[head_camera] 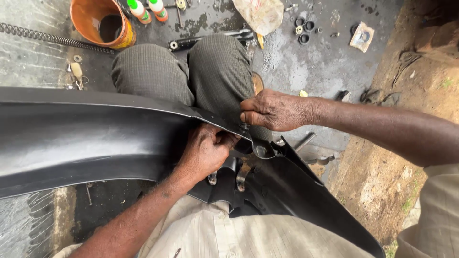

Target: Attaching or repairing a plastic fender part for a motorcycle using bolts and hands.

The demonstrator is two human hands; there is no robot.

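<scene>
Two hands work a small fastener at the edge of a black fender.

The fender (95,138) lies across the person's lap, filling the left and middle of the frame, its edge running to a bracket (241,174) just right of centre. The left hand (205,153), reaching up from the lower left, is curled under that edge, fingers closed around something I cannot make out. The right hand (270,111), coming in from the right with the forearm level, pinches narrowly on a small fastener (245,127) at the edge. It looks part-seated, not yet tight; the rest of the joint seems undone. On the floor above lie an orange bucket (91,19), two bottles (148,10), a spring (48,38) and loose rings (304,29).
</scene>
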